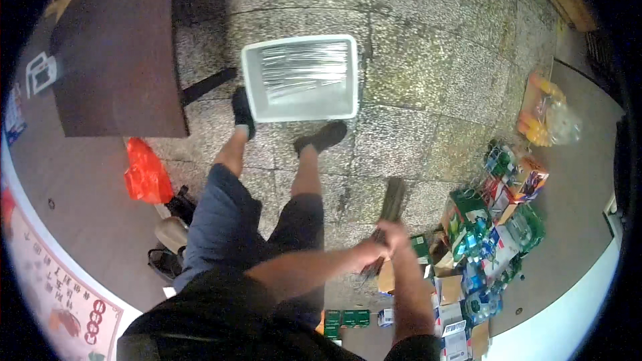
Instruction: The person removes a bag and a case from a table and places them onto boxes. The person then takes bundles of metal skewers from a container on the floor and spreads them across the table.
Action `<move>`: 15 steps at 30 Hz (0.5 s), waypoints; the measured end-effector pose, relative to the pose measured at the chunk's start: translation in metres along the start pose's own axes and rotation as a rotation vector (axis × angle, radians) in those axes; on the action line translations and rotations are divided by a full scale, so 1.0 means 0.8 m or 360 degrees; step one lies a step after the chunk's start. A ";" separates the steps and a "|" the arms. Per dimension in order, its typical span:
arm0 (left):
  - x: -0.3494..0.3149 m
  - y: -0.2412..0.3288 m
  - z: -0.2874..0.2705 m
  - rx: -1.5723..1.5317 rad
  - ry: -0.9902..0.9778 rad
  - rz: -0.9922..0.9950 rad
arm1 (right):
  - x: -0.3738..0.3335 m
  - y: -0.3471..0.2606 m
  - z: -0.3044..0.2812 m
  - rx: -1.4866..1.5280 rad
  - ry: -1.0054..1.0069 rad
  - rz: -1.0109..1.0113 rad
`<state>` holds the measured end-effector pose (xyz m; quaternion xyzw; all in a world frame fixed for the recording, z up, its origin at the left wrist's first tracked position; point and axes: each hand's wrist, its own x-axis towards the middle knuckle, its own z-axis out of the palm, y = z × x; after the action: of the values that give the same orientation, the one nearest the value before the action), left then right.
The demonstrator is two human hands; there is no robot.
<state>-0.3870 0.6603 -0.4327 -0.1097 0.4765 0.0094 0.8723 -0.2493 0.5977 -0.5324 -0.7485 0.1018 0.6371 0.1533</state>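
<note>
Both my hands are closed around a bundle of thin dark sticks, held out to my right above the floor. My left hand reaches across my body and grips the bundle lower down. Just above it, my right hand is wrapped round the middle. The far end of the bundle sticks out past my fingers; its near end shows partly below my left hand. In front of my feet a white plastic tub stands on the floor, with many thin silvery metal skewers lying side by side in it.
A dark brown tabletop is at the left, with a red plastic bag below it. Cartons and plastic bottles are heaped at my right. Farther right, a clear bag with yellow items lies on a grey table.
</note>
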 end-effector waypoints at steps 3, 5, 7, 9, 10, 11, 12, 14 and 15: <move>0.012 -0.047 -0.025 -0.0100 0.0096 -0.0297 | -0.052 -0.015 0.027 -0.0194 -0.0172 0.0432; 0.019 -0.019 0.006 0.0089 0.0062 -0.0102 | -0.070 -0.054 0.025 -0.0117 0.0016 -0.0040; 0.010 0.019 0.047 0.0459 -0.0022 0.0047 | -0.084 -0.120 0.012 -0.0163 0.0001 -0.0298; -0.018 0.094 0.112 0.0584 -0.0116 0.0270 | -0.099 -0.204 -0.010 -0.0282 0.0016 -0.0664; -0.043 0.120 0.143 0.0374 -0.0124 0.0564 | -0.142 -0.254 0.003 -0.0419 0.0125 -0.0871; -0.056 0.139 0.168 0.0594 -0.0178 0.0815 | -0.186 -0.296 0.006 -0.0445 0.0187 -0.1126; -0.069 0.157 0.188 0.0816 -0.0223 0.1067 | -0.236 -0.336 0.016 -0.0376 0.0200 -0.1286; -0.116 0.193 0.239 0.0822 -0.0548 0.1511 | -0.328 -0.395 0.014 -0.0486 0.0337 -0.1689; -0.140 0.197 0.268 0.0639 -0.0716 0.1650 | -0.380 -0.416 0.021 -0.0538 0.0464 -0.1938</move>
<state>-0.2893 0.8672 -0.2564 0.3087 0.2639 0.3664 0.8372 -0.2003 0.9008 -0.2021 -0.7649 -0.4229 0.3353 0.3518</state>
